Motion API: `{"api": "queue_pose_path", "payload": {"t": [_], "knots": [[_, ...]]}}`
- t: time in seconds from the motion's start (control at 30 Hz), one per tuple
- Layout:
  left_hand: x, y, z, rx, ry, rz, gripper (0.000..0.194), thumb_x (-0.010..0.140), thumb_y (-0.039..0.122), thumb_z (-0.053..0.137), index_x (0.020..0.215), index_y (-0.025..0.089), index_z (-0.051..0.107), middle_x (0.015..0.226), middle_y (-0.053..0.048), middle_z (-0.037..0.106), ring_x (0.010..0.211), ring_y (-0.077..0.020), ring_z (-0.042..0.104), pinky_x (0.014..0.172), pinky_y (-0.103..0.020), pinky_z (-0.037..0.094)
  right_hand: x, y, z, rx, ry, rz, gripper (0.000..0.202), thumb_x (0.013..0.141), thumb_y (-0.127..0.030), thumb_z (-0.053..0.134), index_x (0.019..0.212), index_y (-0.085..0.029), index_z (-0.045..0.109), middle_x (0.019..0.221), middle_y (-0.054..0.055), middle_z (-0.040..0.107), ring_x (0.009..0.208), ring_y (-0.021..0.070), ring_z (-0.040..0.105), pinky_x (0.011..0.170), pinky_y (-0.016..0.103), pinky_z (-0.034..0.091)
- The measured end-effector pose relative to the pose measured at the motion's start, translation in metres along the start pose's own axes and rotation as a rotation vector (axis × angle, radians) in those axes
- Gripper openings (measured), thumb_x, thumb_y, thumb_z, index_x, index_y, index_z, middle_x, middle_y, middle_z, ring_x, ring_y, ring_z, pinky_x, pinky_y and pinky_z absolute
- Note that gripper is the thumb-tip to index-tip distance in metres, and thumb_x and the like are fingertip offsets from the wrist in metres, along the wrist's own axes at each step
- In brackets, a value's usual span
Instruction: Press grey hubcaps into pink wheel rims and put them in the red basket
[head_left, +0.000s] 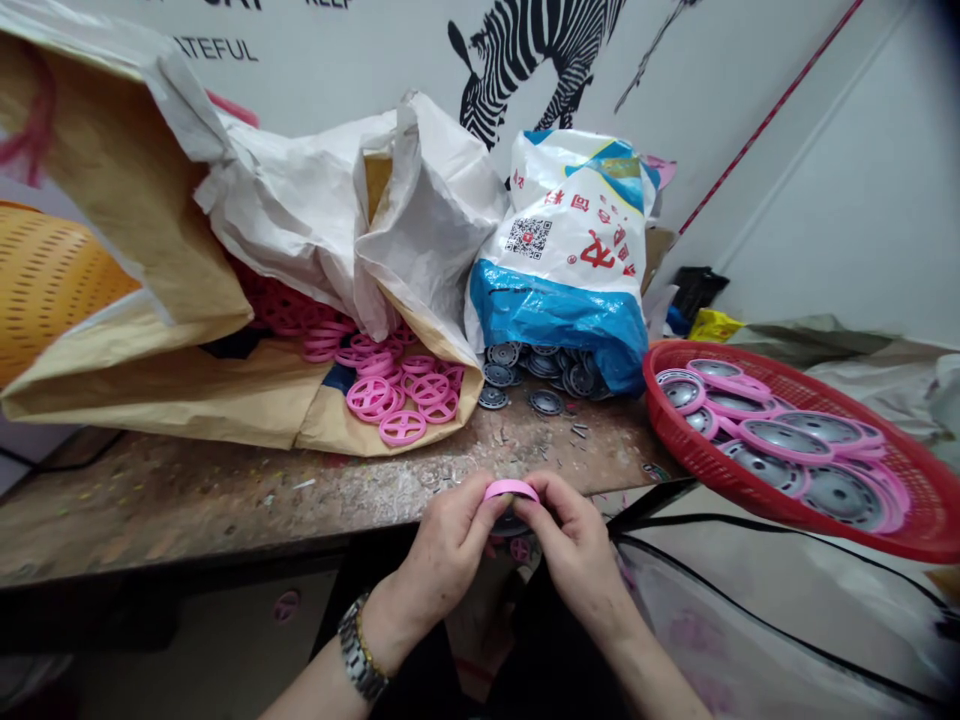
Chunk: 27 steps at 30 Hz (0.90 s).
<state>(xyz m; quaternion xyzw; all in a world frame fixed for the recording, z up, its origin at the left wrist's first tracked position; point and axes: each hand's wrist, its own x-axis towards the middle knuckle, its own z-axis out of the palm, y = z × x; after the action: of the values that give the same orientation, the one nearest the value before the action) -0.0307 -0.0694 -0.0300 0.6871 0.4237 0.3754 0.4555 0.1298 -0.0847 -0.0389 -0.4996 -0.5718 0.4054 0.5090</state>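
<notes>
Both of my hands grip one pink plastic ring (pixel 511 488) in front of the table edge. On its left side, my left hand (pixel 454 530) pinches it between thumb and fingers. My right hand (pixel 574 535) pinches the opposite side the same way. Part of a grey disc shows just below the ring, between the hands; whether it is joined to the ring I cannot tell. Beyond the hands, loose pink spoked rings (pixel 403 428) spill from a brown-lined paper sack (pixel 247 395). Grey discs (pixel 546 402) lie at the mouth of a blue and white bag (pixel 559 310).
A red basket (pixel 795 520) at the right holds several grey discs set in pink rings (pixel 844 495). The worn wooden table (pixel 225 500) has small metal bits on it. An orange perforated basket (pixel 52 280) stands at left. Black straps (pixel 720 522) run below the red basket.
</notes>
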Motion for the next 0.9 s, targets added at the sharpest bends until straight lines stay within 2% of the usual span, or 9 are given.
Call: {"api": "queue_pose_path", "payload": {"t": [0.07,0.13,0.23,0.33,0.47,0.63,0.8,0.9], "knots": [[0.001,-0.001,0.002,0.020,0.022,-0.019,0.033,0.100,0.044,0.045,0.084,0.020,0.060,0.069,0.000,0.053,0.059,-0.0141,0.055,0.054,-0.023,0.044,-0.001,0.003,0.003,0.027,0.011,0.022,0.017,0.089,-0.035,0.062,0.080,-0.021,0.065,0.072,-0.002,0.059,0.069,0.0148,0.052,0.065,0.025,0.042],[0.002,-0.001,0.002,-0.013,-0.005,-0.055,0.033,0.100,0.045,0.043,0.088,0.020,0.061,0.072,0.000,0.055,0.058,-0.0142,0.056,0.052,-0.023,0.045,0.001,0.006,0.004,0.083,0.013,0.065,0.020,0.087,-0.038,0.064,0.079,-0.020,0.065,0.072,-0.001,0.059,0.069,0.0150,0.053,0.064,0.025,0.042],[0.005,0.000,0.000,-0.039,-0.106,-0.094,0.023,0.096,0.039,0.053,0.108,0.022,0.063,0.089,-0.002,0.063,0.065,-0.0152,0.062,0.055,-0.024,0.051,0.007,0.007,0.002,0.166,0.023,0.130,0.025,0.083,-0.044,0.068,0.080,-0.020,0.067,0.073,0.000,0.063,0.070,0.0159,0.055,0.064,0.025,0.044],[0.006,-0.002,-0.002,-0.072,-0.133,-0.126,0.032,0.092,0.030,0.057,0.123,0.023,0.058,0.097,-0.003,0.065,0.066,-0.0149,0.064,0.059,-0.026,0.056,0.011,0.003,-0.002,0.214,-0.004,0.159,0.025,0.080,-0.045,0.070,0.083,-0.020,0.068,0.076,0.000,0.066,0.072,0.0166,0.058,0.067,0.026,0.046],[0.005,-0.007,-0.002,-0.162,-0.101,-0.154,0.041,0.092,0.032,0.056,0.132,0.023,0.052,0.091,-0.002,0.064,0.061,-0.0145,0.063,0.055,-0.026,0.057,0.009,-0.005,-0.003,0.204,-0.079,0.136,0.017,0.081,-0.033,0.068,0.094,-0.021,0.069,0.085,0.000,0.068,0.081,0.0175,0.060,0.073,0.027,0.047],[0.004,-0.010,0.004,-0.163,-0.055,-0.106,0.043,0.093,0.037,0.055,0.133,0.023,0.053,0.077,-0.001,0.062,0.055,-0.0153,0.060,0.048,-0.025,0.054,0.004,-0.009,-0.005,0.100,-0.028,0.050,0.014,0.086,-0.024,0.059,0.095,-0.022,0.069,0.086,-0.001,0.067,0.082,0.0170,0.060,0.076,0.026,0.046],[0.009,-0.004,0.011,-0.132,-0.077,-0.106,0.052,0.093,0.042,0.055,0.141,0.023,0.049,0.084,-0.003,0.066,0.058,-0.0176,0.062,0.052,-0.029,0.056,0.006,-0.020,-0.020,0.008,-0.094,0.027,0.017,0.088,-0.022,0.059,0.101,-0.023,0.070,0.092,0.000,0.070,0.087,0.0175,0.063,0.080,0.027,0.048],[0.011,-0.002,0.008,0.038,-0.089,-0.001,0.055,0.094,0.043,0.054,0.145,0.025,0.046,0.091,-0.005,0.071,0.070,-0.0204,0.067,0.061,-0.030,0.058,0.010,-0.036,-0.042,-0.094,-0.069,-0.024,0.016,0.090,-0.025,0.059,0.100,-0.023,0.071,0.096,0.001,0.072,0.091,0.0191,0.064,0.083,0.029,0.049]]}}
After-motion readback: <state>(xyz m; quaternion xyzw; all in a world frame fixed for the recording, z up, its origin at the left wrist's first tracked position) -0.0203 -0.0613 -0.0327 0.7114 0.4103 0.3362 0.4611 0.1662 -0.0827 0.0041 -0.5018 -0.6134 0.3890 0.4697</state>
